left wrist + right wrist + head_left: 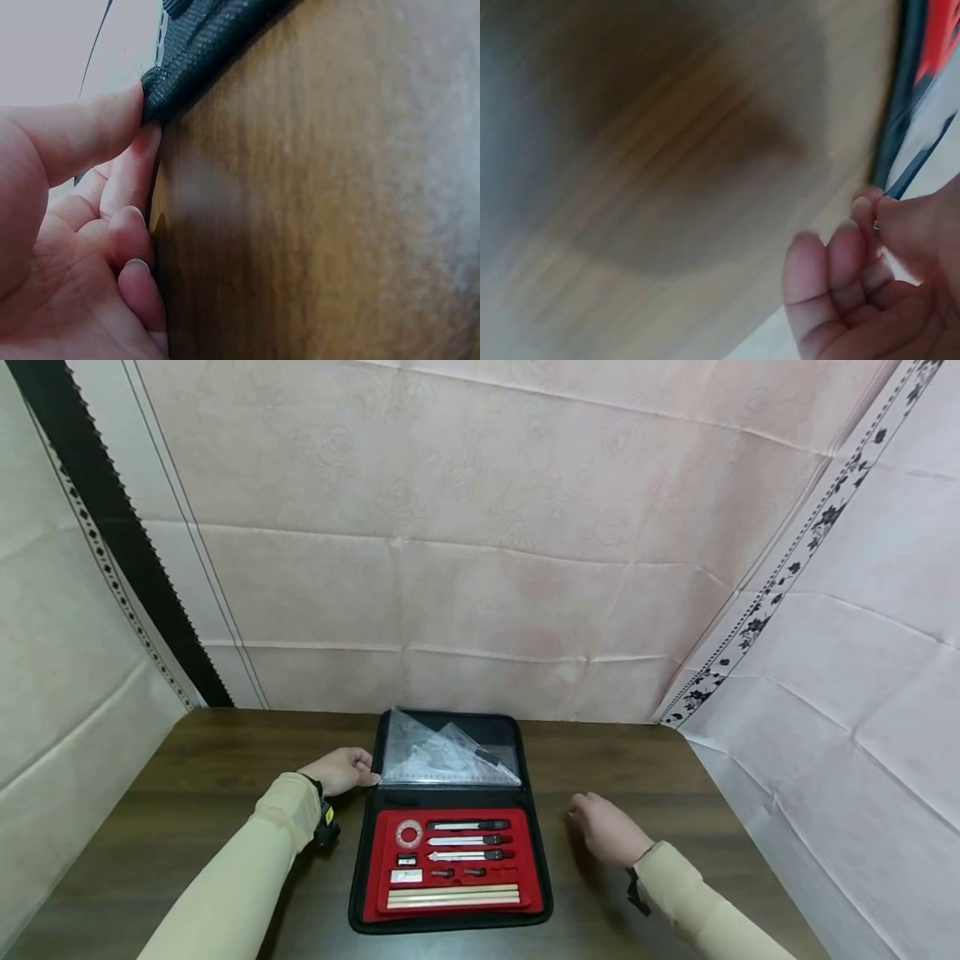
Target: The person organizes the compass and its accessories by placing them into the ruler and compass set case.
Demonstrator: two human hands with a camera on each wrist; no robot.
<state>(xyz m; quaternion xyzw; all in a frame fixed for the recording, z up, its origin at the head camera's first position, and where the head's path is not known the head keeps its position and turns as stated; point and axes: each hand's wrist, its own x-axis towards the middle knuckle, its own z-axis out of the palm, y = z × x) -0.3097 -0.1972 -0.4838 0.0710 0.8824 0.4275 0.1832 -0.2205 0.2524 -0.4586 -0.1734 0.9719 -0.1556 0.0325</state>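
A black drawing-instrument case [544,893] lies unfolded on the table. Its red tray [525,881] holds several compass-like tools [468,841], pale pencils [453,897], a white eraser [406,877] and a ring-shaped piece [408,834]. Clear set squares [435,756] sit in the lid half. My left hand [341,770] pinches the case's left edge between thumb and forefinger. To the right of the case, apart from it, is my right hand [606,828] with curled fingers. In the right wrist view a small shiny piece [876,225] shows between thumb and fingertips; its kind is unclear.
A brown wood-grain table [285,893] lies beneath the case. Pale cloth hangs behind [450,610] and on both sides, meeting the table's far edge. Dark bands [195,60] of the case edge show in the left wrist view.
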